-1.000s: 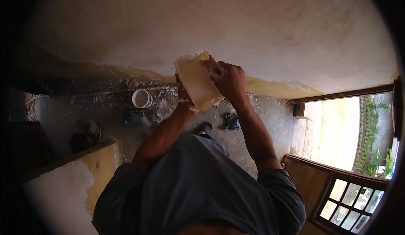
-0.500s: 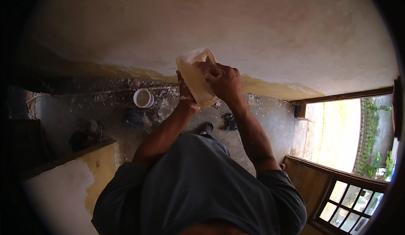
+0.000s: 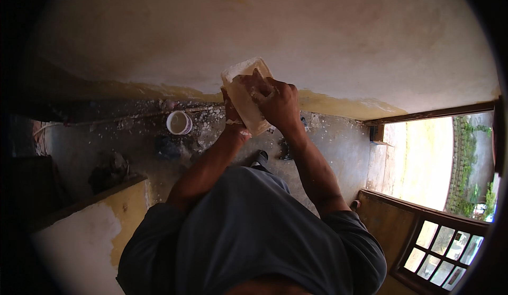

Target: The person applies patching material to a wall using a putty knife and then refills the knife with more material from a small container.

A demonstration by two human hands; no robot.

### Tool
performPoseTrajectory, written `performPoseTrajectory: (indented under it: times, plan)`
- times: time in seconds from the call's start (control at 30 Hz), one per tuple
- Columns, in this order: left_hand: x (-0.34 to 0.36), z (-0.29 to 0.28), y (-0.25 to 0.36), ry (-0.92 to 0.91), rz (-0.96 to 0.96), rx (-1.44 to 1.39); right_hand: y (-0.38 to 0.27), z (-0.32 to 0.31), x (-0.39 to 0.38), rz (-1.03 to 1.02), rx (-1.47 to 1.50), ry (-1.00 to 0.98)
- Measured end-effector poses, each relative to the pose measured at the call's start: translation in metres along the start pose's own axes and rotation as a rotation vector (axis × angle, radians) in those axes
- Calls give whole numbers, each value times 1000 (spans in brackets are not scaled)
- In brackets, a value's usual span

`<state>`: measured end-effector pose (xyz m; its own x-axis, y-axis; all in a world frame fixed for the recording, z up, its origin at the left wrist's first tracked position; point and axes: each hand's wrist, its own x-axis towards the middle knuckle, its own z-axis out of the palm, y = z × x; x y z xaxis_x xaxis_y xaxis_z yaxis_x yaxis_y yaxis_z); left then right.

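Observation:
A pale, translucent rectangular tub point(image 3: 246, 106), smeared with whitish paste, is held up at a tilt before my chest. My left hand point(image 3: 231, 116) grips it from beneath and along its left side; the tub hides most of the fingers. Over the tub's open side, my right hand point(image 3: 281, 104) is closed, its fingers bent inward. Whatever those fingers hold is too unclear to name. White residue coats both hands.
Ahead stands a patchy plastered wall point(image 3: 338, 41). On the floor point(image 3: 338, 152), white flakes lie around a white bucket point(image 3: 188, 129). A low partition point(image 3: 127, 210) is at left; a bright doorway point(image 3: 418, 162) and a paned window point(image 3: 442, 252) are at right.
My right hand has shifted slightly left over the tub. The tub and my left hand stay in nearly the same place.

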<state>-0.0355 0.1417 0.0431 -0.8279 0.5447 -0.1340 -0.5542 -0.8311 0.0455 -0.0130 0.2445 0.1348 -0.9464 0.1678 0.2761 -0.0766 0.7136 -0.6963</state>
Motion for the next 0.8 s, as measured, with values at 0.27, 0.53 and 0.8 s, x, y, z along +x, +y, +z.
performPoseTrajectory:
  times: [0.27,0.53,0.8]
  plan:
    - [-4,3,-3,-149,-37,48,2,-11,-2,84,-12,-4]
    - [-6,9,-7,-27,12,17,9,11,-24,149,261,268]
    - [1,-2,-9,-107,140,49,5,5,-31,-109,125,352]
